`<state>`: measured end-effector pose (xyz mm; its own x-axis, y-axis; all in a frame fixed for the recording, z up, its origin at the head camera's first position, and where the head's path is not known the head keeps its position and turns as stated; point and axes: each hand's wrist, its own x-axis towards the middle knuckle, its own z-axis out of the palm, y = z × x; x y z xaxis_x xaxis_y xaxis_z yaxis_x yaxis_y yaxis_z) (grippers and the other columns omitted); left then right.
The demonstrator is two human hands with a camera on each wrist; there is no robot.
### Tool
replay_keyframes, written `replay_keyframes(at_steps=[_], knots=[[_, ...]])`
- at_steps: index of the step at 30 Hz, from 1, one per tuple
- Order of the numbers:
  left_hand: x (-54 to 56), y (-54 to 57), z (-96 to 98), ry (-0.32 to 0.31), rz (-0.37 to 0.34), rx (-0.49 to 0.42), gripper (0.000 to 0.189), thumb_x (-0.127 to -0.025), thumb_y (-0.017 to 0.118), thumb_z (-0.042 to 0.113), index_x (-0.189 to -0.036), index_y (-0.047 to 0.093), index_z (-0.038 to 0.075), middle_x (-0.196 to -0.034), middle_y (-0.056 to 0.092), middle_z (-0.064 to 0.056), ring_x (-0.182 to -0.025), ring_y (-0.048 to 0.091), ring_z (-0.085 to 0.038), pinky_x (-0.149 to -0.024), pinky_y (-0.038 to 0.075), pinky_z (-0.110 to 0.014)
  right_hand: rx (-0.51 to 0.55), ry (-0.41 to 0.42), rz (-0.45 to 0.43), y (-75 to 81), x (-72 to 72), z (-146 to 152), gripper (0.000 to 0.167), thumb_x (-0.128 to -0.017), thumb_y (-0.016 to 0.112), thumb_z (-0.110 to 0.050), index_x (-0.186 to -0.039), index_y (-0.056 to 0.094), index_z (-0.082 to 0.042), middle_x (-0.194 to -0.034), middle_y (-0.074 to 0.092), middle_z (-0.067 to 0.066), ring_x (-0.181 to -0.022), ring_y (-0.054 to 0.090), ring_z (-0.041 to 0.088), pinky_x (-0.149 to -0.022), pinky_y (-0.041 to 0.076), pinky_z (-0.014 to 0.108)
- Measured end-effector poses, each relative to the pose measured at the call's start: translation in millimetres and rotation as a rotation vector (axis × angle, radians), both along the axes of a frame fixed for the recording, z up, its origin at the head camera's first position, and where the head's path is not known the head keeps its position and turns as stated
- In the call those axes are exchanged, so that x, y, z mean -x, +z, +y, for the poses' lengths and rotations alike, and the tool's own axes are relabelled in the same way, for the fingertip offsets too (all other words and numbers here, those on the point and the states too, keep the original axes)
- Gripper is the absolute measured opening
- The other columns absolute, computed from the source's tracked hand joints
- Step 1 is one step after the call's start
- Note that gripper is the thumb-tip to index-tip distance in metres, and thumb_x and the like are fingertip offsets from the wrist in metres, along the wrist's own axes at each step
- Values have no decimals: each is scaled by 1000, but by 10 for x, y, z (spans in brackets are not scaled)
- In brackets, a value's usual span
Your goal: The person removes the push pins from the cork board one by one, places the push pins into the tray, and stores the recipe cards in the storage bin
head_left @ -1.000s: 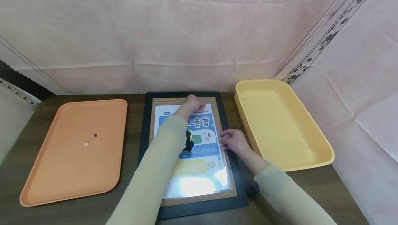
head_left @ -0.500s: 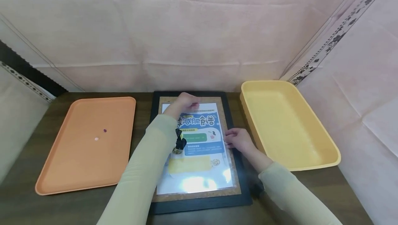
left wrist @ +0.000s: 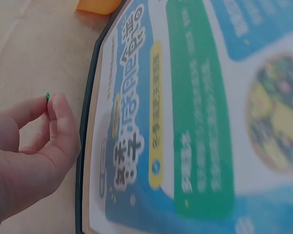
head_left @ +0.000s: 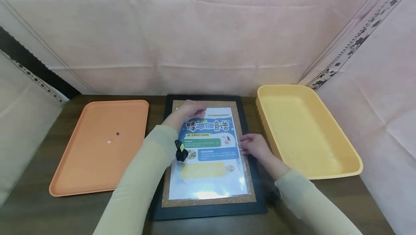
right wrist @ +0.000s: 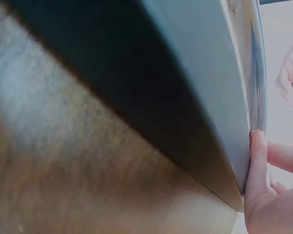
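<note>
A blue and white printed poster (head_left: 208, 186) in a clear sleeve lies on a cork board (head_left: 212, 203) with a dark frame (head_left: 211, 211). Over the poster's top edge, my left hand (head_left: 186, 114) pinches a small green thumbtack (left wrist: 48, 96) between thumb and fingertip; the left wrist view shows it held up off the board. My right hand (head_left: 255, 146) rests at the poster's right edge, fingertips touching the sheet beside the frame. In the right wrist view, its fingers (right wrist: 256, 161) lie fairly straight against the side of the board.
On the left lies an orange tray (head_left: 97, 170) with a purple tack (head_left: 117, 133) and a white tack (head_left: 109, 142) on it. A deeper yellow tray (head_left: 302, 134) stands right of the board. Pale cloth (head_left: 208, 40) hangs behind the wooden table (head_left: 29, 206).
My left hand has drawn left and slightly back from the poster's top, uncovering more of the title. My right hand stays at the right edge. The view has shifted a little left.
</note>
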<state>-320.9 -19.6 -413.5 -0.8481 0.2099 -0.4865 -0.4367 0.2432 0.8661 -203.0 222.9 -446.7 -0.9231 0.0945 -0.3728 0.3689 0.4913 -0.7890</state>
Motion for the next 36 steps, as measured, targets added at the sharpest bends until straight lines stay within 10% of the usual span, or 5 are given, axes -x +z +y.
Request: replay_keyframes(at_steps=[8,21,36], knots=[[-110,35,-197,4,-21,-32,42,-94,57,20,-134,50,12,-124,57,-12,-111,58,-23,-98,46,-27,-4,23,8,21,-23,-5,32,-90,61,-11,-117,58,5,-106,64,22,-73,67,14,-69,57,28],[-262,107,-490,23,-37,-103,39,-95,55,19,-130,52,4,-98,60,-7,-95,61,-17,-76,52,-16,95,74,-54,49,5,40,26,-92,54,-9,-113,54,6,-99,65,19,-75,64,17,-71,57,32],[-432,175,-765,51,-12,-84,40,-95,55,20,-130,52,2,-125,55,-19,-94,62,-16,-86,51,-19,119,-33,59,159,-64,95,34,-94,47,-7,-126,51,4,-112,61,26,-71,65,12,-69,57,27]])
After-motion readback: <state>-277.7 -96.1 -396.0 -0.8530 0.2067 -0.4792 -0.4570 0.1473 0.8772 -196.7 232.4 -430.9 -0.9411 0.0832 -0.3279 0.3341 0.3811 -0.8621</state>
